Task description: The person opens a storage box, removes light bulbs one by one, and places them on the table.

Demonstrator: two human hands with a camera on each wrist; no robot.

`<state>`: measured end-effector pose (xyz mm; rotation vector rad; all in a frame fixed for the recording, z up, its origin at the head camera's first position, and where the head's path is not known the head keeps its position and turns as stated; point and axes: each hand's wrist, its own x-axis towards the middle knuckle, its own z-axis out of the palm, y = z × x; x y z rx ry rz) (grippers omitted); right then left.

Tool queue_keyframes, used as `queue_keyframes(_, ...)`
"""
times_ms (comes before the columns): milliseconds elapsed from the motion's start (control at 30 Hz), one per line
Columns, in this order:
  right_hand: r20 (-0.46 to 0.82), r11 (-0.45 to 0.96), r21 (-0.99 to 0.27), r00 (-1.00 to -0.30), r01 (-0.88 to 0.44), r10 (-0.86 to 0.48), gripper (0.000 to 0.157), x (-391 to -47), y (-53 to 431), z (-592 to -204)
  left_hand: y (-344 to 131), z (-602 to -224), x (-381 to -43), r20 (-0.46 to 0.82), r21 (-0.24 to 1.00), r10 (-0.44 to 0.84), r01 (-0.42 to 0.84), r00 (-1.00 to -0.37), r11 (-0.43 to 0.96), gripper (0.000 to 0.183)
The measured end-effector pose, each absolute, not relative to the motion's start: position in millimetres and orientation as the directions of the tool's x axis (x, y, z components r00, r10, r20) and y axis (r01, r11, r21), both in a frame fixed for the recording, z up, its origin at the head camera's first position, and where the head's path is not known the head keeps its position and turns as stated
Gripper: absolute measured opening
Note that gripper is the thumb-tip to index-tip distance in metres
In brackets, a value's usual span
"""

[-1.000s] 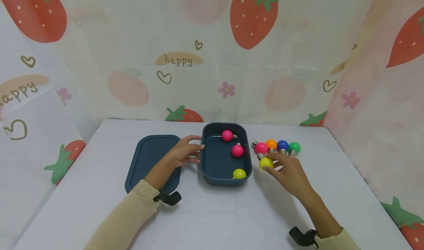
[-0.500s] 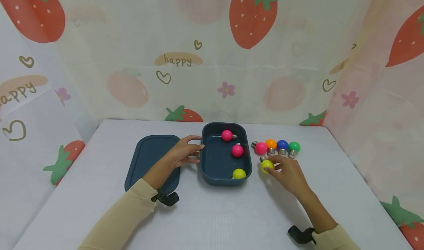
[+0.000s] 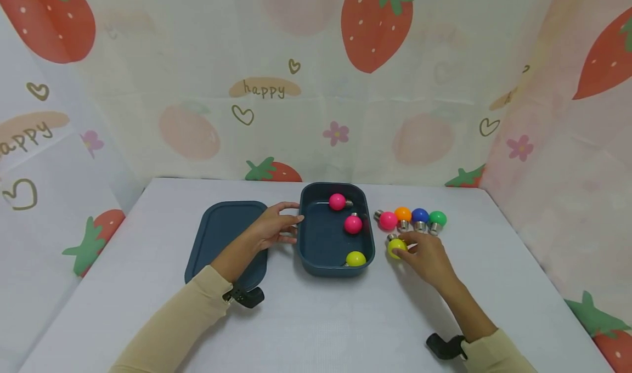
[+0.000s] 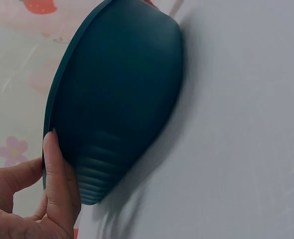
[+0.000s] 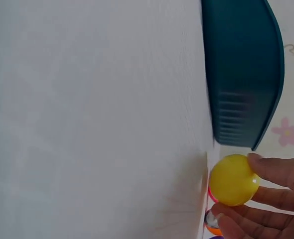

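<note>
My right hand (image 3: 425,255) pinches a yellow light bulb (image 3: 396,248) between thumb and fingers, just right of the box. Its metal base points up and away. In the right wrist view the round yellow bulb (image 5: 233,180) shows in front of the fingers, its base hidden. At the left side of the dark blue box (image 3: 321,252), my left hand (image 3: 271,226) holds the rim, thumb at the edge and fingers along the outer wall (image 4: 122,89). Inside lie two pink bulbs (image 3: 353,224) and a yellow bulb (image 3: 355,259).
A row of pink (image 3: 388,221), orange (image 3: 402,214), blue (image 3: 420,215) and green bulbs (image 3: 437,218) lies beyond my right hand. The matching flat lid (image 3: 224,227) lies left of the box, partly under my left forearm. Strawberry-print cloth (image 3: 296,131) surrounds the white table.
My right hand and the yellow bulb have shifted slightly toward me, away from the row of bulbs. The left hand still holds the box, which has stayed in place.
</note>
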<state>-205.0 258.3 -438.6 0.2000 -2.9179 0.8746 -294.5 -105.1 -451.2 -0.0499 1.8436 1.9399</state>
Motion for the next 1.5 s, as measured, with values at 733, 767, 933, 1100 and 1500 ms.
queue_keyframes(733, 0.043, 0.850, -0.515, -0.993, -0.114, -0.107, 0.036, -211.8, 257.2, -433.1, -101.8, -447.5, -293.3, -0.356, 0.929, 0.277, -0.371, -0.892, -0.001, 0.052)
queue_keyframes(767, 0.043, 0.851, -0.512, -0.993, -0.113, -0.106, 0.036, -211.8, 257.0, -432.9, -101.6, -447.7, -293.2, -0.358, 0.928, 0.275, -0.373, -0.892, -0.002, 0.051)
queue_keyframes(933, 0.049, 0.857, -0.502, -0.993, -0.117, -0.107, 0.038, -210.8, 256.3, -432.4, -100.6, -448.7, -292.6, -0.361, 0.926, 0.262, -0.378, -0.895, -0.014, 0.048)
queue_keyframes(1100, 0.065, 0.866, -0.484, -0.992, -0.128, -0.111, 0.038, -208.8, 256.0, -429.0, -100.5, -449.5, -291.8, -0.363, 0.925, 0.255, -0.379, -0.896, -0.016, 0.045)
queue_keyframes(1500, 0.151, 0.909, -0.406, -0.988, -0.097, -0.038, 0.039, -204.2, 250.4, -410.6, -101.5, -446.8, -289.4, -0.368, 0.921, 0.243, -0.387, -0.897, -0.034, 0.046)
